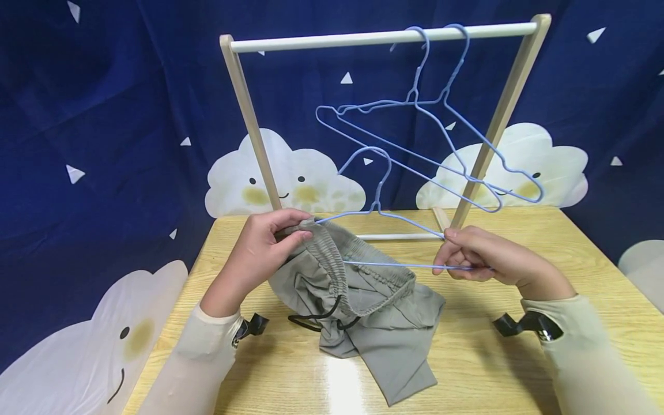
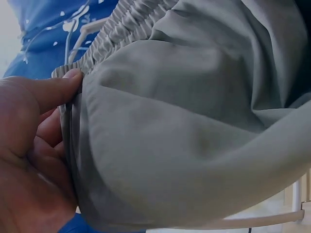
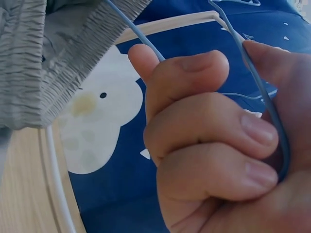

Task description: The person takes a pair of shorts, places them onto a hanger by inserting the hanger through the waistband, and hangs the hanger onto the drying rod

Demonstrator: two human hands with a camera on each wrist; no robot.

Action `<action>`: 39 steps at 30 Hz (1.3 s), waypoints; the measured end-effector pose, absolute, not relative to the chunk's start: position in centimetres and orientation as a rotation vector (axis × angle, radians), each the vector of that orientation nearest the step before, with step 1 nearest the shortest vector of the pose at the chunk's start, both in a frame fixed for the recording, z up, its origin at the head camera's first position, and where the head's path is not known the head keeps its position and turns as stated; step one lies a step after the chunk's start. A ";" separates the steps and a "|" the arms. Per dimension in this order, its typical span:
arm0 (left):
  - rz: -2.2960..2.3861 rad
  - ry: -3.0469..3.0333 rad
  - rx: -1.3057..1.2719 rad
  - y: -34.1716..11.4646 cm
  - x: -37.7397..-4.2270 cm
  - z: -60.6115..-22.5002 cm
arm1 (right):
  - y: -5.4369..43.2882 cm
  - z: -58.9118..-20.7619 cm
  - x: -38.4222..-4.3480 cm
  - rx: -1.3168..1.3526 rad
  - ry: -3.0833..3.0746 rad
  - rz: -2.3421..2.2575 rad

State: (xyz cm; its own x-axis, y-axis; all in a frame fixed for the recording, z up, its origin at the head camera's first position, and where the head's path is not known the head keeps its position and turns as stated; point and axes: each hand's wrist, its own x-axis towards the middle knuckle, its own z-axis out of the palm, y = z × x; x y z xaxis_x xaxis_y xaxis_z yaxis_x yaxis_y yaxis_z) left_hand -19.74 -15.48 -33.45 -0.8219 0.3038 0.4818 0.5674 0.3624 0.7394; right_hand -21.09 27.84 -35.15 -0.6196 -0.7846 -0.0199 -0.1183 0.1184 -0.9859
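Grey pants [image 1: 384, 328] with a gathered elastic waistband and a black drawstring [image 1: 313, 317] hang partly over the table. My left hand [image 1: 259, 253] pinches the waistband at its left end between thumb and fingers; the left wrist view shows the grey cloth [image 2: 160, 126] close up. A blue wire hanger [image 1: 410, 220] has its left end inside the waistband, its hook pointing up. With fingers curled round the hanger's right end, my right hand [image 1: 482, 253] holds it. In the right wrist view the hanger's wire [image 3: 265, 94] runs through that hand [image 3: 209, 131].
Behind my hands stands a wooden rack with a white top bar [image 1: 332, 40]. Two blue hangers [image 1: 446, 124] hang from the bar's right half. The light wood table [image 1: 290, 380] lies below, with a dark blue cloud-patterned curtain [image 1: 129, 115] behind it.
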 end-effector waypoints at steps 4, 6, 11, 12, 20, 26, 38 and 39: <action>-1.392 -2.354 -0.785 -15.4 -19.7 -33.5 | 27.3 -35.4 -21.1 -0.867 1.839 -1.548; -1.377 -2.347 -0.796 -15.4 -19.7 -33.5 | 27.1 -35.5 -21.1 -0.865 1.845 -1.551; -1.356 -2.335 -0.830 -15.1 -19.6 -33.5 | 26.5 -35.6 -20.9 -0.853 1.866 -1.553; -1.355 -2.333 -0.834 -15.1 -19.6 -33.6 | 26.4 -35.6 -20.9 -0.851 1.867 -1.552; -1.338 -2.326 -0.865 -14.5 -19.3 -33.7 | 25.4 -35.8 -20.5 -0.836 1.892 -1.528; -1.320 -2.315 -0.880 -14.1 -19.2 -33.8 | 24.8 -35.9 -20.3 -0.832 1.898 -1.532; -1.297 -2.296 -0.923 -13.4 -19.0 -34.0 | 23.3 -36.5 -19.9 -0.780 1.900 -1.520; -1.296 -2.296 -0.924 -13.4 -19.1 -34.0 | 23.1 -36.6 -19.9 -0.780 1.894 -1.519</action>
State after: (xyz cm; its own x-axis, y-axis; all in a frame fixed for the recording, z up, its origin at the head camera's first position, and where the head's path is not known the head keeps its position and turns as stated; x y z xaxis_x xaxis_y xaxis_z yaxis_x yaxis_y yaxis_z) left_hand -19.07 -13.37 -34.03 -0.7281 0.3691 0.5776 0.6852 0.3705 0.6271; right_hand -19.87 23.13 -36.58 -0.6589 -0.7479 -0.0810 -0.0832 0.1795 -0.9802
